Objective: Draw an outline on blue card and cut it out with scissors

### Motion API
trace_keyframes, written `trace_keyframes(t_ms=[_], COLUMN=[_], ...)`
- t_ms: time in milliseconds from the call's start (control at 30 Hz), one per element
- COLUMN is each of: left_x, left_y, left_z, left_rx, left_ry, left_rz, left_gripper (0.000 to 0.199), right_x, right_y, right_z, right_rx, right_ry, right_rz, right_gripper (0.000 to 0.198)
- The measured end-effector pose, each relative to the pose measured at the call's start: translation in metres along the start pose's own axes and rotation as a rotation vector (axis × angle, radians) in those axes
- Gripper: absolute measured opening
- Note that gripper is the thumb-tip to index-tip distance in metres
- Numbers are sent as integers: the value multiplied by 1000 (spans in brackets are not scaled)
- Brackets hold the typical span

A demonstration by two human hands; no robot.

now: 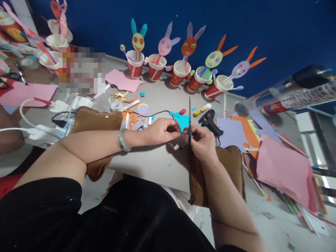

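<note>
Scissors with narrow dark blades point up and away from me, gripped in my right hand. My left hand is closed in a pinch, its fingertips meeting those of my right hand beside the scissors. Whatever lies between the left fingertips is too small to make out. Bright blue paper lies just beyond both hands. A black glue gun rests to the right of the scissors, and a yellow marker lies beyond it.
Several red paper cups with paper rabbits stand along the blue wall. Brown cushions lie under my forearms. Orange scraps litter the left side; purple paper and pink paper lie right. A power strip stands left.
</note>
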State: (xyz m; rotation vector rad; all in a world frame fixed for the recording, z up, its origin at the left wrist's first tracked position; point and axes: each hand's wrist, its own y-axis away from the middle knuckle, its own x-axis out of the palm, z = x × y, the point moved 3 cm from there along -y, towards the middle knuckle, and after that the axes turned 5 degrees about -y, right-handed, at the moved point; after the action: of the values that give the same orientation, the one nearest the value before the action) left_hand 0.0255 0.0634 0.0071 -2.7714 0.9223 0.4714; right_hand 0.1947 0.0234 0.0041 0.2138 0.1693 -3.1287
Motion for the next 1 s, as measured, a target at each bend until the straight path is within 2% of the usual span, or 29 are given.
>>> trace_keyframes(t_ms=[500,700,1000], left_x=[-2,-3,-3], left_y=[-1,-1,-1], left_z=[1,-1,-1], left_rx=[22,62,47], left_ry=[64,87,95], left_rz=[-14,30,44], left_gripper=[9,16,14], right_x=[2,-2,-1], right_y=[0,-1,-1], right_z=[3,2,4], right_rx=[44,104,106], right_ry=[-42,-72,-70], right_rz=[-6,-35,-33], right_gripper=[28,31,34])
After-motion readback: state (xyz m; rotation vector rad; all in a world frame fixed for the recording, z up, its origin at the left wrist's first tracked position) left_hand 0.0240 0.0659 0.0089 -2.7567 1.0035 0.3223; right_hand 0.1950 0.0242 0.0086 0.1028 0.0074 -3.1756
